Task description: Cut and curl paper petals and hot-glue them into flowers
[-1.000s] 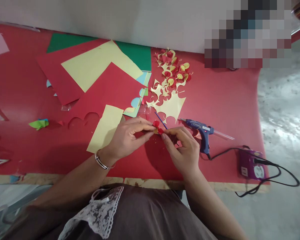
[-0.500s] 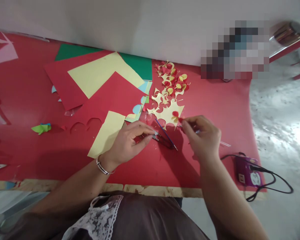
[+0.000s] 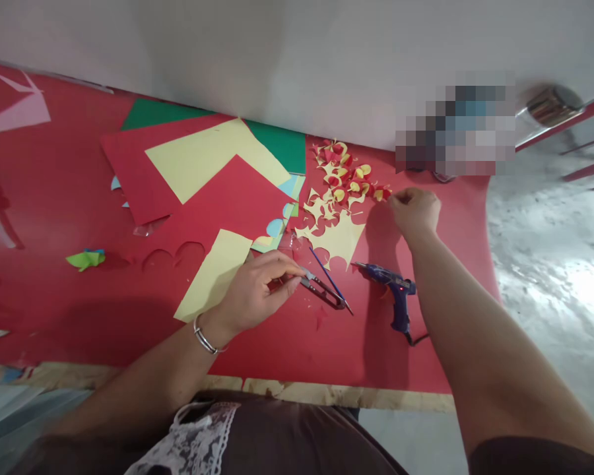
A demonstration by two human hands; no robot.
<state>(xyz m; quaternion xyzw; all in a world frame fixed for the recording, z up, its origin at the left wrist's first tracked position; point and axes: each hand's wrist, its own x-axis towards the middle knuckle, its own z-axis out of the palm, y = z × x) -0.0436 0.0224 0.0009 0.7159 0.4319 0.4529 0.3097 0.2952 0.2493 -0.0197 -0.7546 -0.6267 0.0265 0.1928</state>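
With your left hand (image 3: pixel 262 287) you are gripping the snips (image 3: pixel 321 290) by one end, beside the blue stick (image 3: pixel 327 272). Your right hand (image 3: pixel 418 214) is hovering at the pile's (image 3: pixel 334 175) right end, fingertips at the red-and-yellow flower (image 3: pixel 381 194); whether they are pinching or releasing it, I cannot tell. The glue gun (image 3: pixel 400 300) is lying on the table (image 3: pixel 301 356), near your right forearm.

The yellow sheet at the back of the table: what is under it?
A red sheet shows beneath its left side, and green paper at its upper right. Anything else under its middle is covered.
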